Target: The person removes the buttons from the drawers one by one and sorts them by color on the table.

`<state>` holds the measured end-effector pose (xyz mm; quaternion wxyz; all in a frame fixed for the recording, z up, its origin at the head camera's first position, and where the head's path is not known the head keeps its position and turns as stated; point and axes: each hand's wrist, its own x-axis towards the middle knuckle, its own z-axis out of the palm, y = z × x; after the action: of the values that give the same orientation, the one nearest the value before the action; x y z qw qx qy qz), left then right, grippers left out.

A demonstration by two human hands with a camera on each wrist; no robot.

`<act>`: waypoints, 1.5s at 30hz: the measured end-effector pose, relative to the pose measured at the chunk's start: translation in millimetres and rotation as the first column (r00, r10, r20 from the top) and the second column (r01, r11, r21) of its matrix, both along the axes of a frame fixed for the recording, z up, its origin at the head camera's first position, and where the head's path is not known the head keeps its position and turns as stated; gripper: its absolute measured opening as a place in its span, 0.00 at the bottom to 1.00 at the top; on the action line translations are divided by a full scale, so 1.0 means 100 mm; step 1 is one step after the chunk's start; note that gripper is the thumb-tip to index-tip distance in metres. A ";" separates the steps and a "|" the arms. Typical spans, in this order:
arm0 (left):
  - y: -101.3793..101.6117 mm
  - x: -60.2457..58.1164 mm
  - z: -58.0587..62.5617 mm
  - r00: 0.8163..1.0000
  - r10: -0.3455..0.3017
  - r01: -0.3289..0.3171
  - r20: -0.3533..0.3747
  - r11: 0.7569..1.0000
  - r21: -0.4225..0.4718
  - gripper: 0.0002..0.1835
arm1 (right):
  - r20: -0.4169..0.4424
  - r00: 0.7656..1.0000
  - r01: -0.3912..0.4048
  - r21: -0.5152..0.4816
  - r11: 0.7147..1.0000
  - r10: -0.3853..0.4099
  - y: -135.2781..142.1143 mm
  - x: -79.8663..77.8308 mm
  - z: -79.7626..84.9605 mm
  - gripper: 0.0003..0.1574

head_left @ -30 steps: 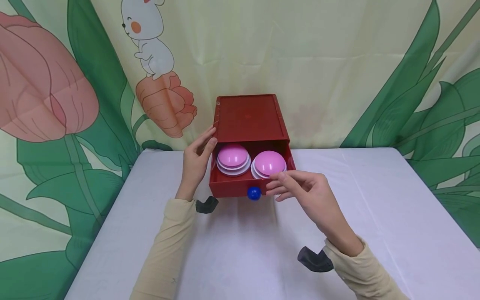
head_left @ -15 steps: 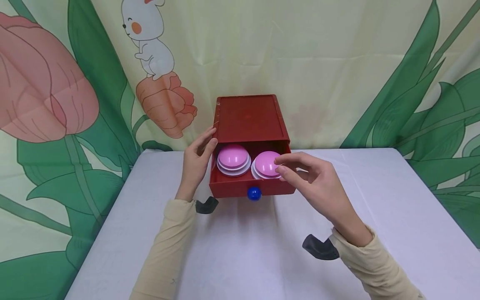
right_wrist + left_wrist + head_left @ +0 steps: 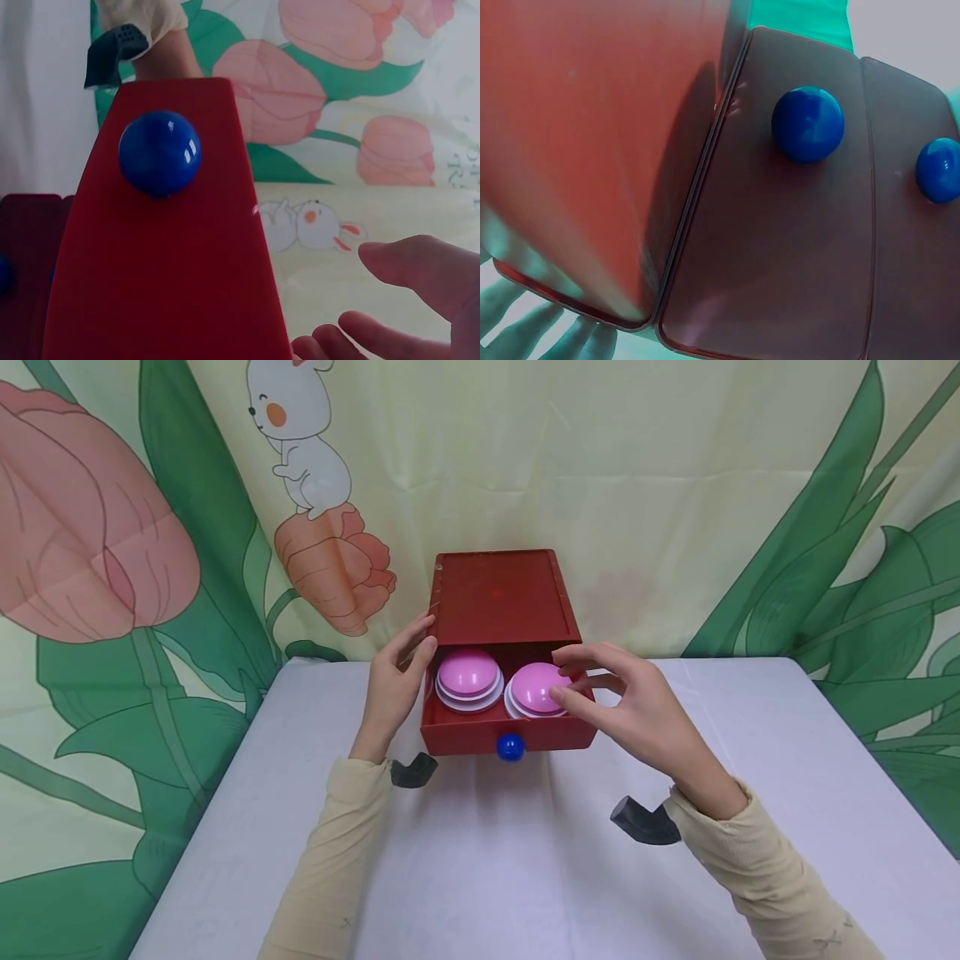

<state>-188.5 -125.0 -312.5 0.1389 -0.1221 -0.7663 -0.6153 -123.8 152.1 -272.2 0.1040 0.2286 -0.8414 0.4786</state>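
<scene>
In the head view a red drawer cabinet (image 3: 498,597) has its top drawer (image 3: 465,741) pulled out, with a blue ball knob (image 3: 511,747) on the front. Two pink domes on white round bases lie inside: a left dome (image 3: 467,673) and a right dome (image 3: 536,687). My left hand (image 3: 393,689) rests its fingertips along the cabinet's left side. Over the drawer's right side reaches my right hand (image 3: 633,697), thumb and fingers spread apart at the right dome's edge. Whether they touch it, I cannot tell. The right wrist view shows the thumb (image 3: 420,266) apart from the fingers.
Below the pulled-out drawer, the left wrist view shows a closed drawer front (image 3: 772,225) and another beside it, each with a blue knob (image 3: 808,124). A white cloth covers the table (image 3: 480,877). A printed curtain (image 3: 637,510) hangs directly behind the cabinet.
My right hand has risen from the drawer's front right corner, moved right and then forward, and now sits around the right dome's edge. My left hand has kept its place; both domes stay in the drawer.
</scene>
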 end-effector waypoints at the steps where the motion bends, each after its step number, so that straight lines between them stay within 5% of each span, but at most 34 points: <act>1: 0.00 0.00 0.00 1.000 -0.006 0.006 -0.004 1.000 0.004 0.24 | 0.005 1.000 0.004 0.014 1.000 -0.004 0.00 -0.02 0.00 0.23; 29: 0.03 0.02 -0.01 1.000 -0.011 0.011 -0.002 1.000 0.002 0.24 | 0.067 0.997 -0.044 0.291 0.956 0.026 -0.06 -0.37 0.01 0.33; 37: -0.03 -0.21 -0.29 0.999 -0.011 0.012 -0.036 0.999 0.036 0.24 | 0.111 0.992 -0.098 0.383 0.919 0.060 -0.08 -0.41 0.07 0.34; 45: -0.04 -0.22 -0.32 0.998 -0.007 0.008 -0.055 1.000 0.026 0.24 | 0.069 0.990 -0.139 0.445 0.885 0.121 -0.09 -0.48 0.06 0.30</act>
<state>-210.6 -128.5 -344.9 0.1593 -0.1400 -0.7535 -0.6223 -172.2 143.4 -266.4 -0.0003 0.2930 -0.9136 0.2819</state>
